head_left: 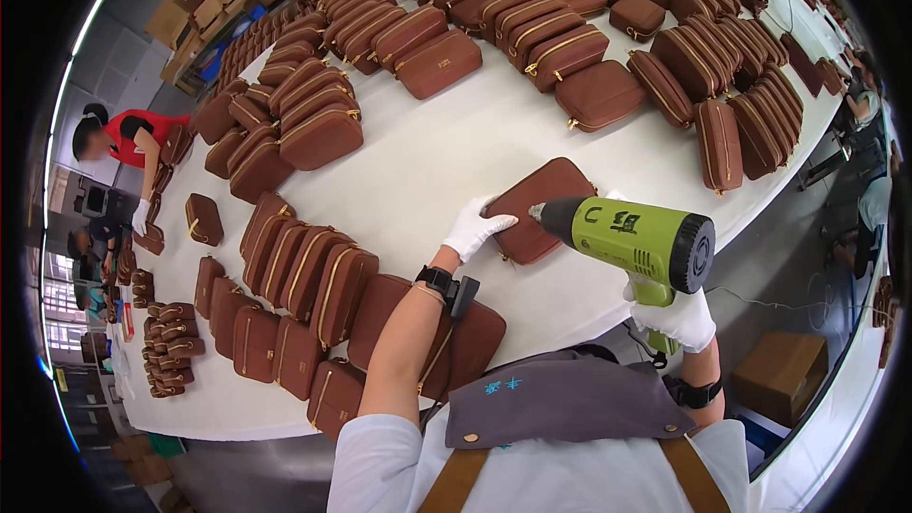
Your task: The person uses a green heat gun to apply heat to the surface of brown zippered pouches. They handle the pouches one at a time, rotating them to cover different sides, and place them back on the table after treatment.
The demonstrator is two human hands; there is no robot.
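A brown zip pouch (546,198) lies flat on the white table in front of me. My left hand (477,230), in a white glove, presses on the pouch's left edge with its fingers extended over the surface. My right hand (676,318), gloved too, is wrapped round the handle of a green and black heat gun (632,236). The gun's nozzle points left, right over the pouch. Its black tip hides part of the pouch's right side.
Brown pouches stand in rows at the left (309,271) and along the far side (551,43). A co-worker in red (142,138) is at the left edge of the table. A cardboard box (781,375) sits on the floor at right, near a white cable.
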